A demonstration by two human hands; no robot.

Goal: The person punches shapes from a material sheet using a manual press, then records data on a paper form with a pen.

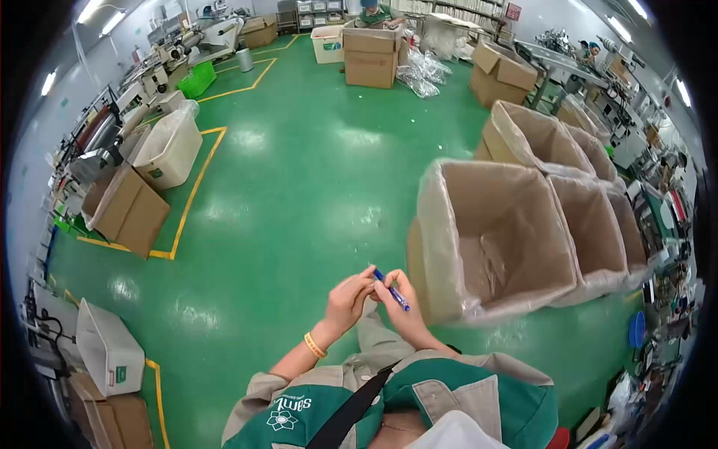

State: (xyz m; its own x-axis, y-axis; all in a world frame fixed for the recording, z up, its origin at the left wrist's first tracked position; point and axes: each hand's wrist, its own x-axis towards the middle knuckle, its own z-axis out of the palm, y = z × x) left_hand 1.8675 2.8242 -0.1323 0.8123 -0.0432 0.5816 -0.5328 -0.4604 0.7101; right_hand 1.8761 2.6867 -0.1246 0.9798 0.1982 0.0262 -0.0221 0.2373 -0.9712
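"Blue pen (397, 297): where is it sitting?"

"It's hanging to the left of the big lined carton (501, 209), near that carton's closest corner, and the wearer's two hands are meeting around it."

"What is the right hand (406, 301) doing?"

"It's grasping the pen with bent fingers, and the shaft is slanting across them."

"And the left hand (345, 301)?"

"Its fingers are curling in towards the pen's far end; whether they're gripping it too, I can't tell. An orange wristband (314, 344) is circling that wrist."

"What's surrounding the carton?"

"A clear plastic liner (429, 224) is draping over its rim. More lined cartons (587, 217) are standing beside its right wall and behind it. Green floor (299, 194) is stretching away to its left, where a white bin (170, 153) is standing well apart from it, just beside a brown box (131, 209), with a yellow line (196, 187) running alongside."

"Who else is showing?"

"Well beyond the carton, a person in green (375, 14) is working behind a tall cardboard box (371, 63), and crumpled clear plastic (425, 72) is lying next to that box."
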